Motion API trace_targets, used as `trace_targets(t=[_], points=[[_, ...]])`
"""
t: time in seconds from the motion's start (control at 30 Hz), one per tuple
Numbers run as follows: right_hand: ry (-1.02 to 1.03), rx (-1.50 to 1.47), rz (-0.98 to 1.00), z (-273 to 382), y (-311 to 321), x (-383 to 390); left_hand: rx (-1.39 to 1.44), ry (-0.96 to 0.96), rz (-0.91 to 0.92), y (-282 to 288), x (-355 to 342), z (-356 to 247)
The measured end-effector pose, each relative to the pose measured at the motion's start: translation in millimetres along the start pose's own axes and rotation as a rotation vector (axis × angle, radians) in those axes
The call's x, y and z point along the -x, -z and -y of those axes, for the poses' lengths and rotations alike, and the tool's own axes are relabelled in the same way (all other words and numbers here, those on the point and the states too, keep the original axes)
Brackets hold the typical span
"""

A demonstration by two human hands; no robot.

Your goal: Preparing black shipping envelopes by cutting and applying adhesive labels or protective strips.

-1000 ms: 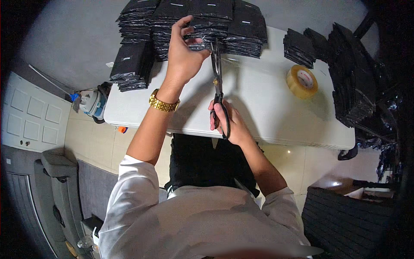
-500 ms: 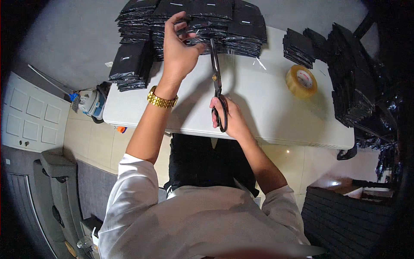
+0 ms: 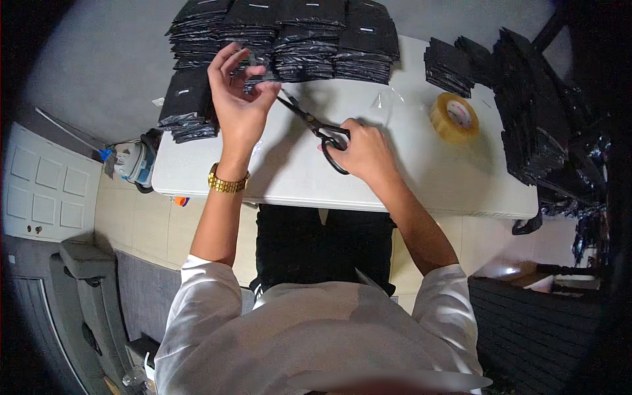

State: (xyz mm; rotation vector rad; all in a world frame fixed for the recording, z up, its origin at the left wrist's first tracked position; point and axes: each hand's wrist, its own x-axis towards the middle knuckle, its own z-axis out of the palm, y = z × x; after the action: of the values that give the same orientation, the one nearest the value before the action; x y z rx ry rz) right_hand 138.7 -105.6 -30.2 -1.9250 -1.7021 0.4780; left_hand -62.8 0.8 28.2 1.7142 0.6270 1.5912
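Note:
My right hand (image 3: 365,151) grips black-handled scissors (image 3: 308,119) through their loops, above the white table. Their blades are slightly parted and point left, with the tips close to my left thumb. My left hand (image 3: 240,102) is raised in front of the black packets, fingers curled and thumb bent toward them. Something clear and shiny seems to be between those fingers, but I cannot make out what. Several stacks of flat black plastic packets (image 3: 306,39), some with small white labels, stand along the far side. A shorter stack (image 3: 187,102) is left of my left hand.
A roll of clear yellowish tape (image 3: 454,118) lies on the white table (image 3: 447,184) at the right. A clear scrap (image 3: 384,100) is near the packets. More black packets stand at the far right (image 3: 451,66) and along the right edge (image 3: 533,125). A grey sofa (image 3: 89,289) is at lower left.
The scissors have swung from pointing away from me to pointing left, toward my left hand. My left hand has moved left and nearer, its fingers curling more. The view has shifted slightly.

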Motion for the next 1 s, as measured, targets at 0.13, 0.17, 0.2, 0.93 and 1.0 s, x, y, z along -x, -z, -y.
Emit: trace_targets(t=[0.13, 0.17, 0.2, 0.93, 1.0], points=[[0.073, 0.102, -0.143, 0, -17, -1, 0.036, 0.020, 0.021, -1, 13, 1], [0.077, 0.113, -0.142, 0, -20, -3, 0.094, 0.016, 0.047, -4, 17, 2], [0.086, 0.129, -0.144, 2, -20, -4, 0.154, 0.005, 0.068, -6, 19, 0], [0.283, -1.229, -0.654, -35, 49, 77, 0.651, 0.082, 0.236, -151, 71, -53], [0.238, -1.216, -0.700, -47, 58, 84, 0.690, 0.080, 0.270, -171, 74, -54]])
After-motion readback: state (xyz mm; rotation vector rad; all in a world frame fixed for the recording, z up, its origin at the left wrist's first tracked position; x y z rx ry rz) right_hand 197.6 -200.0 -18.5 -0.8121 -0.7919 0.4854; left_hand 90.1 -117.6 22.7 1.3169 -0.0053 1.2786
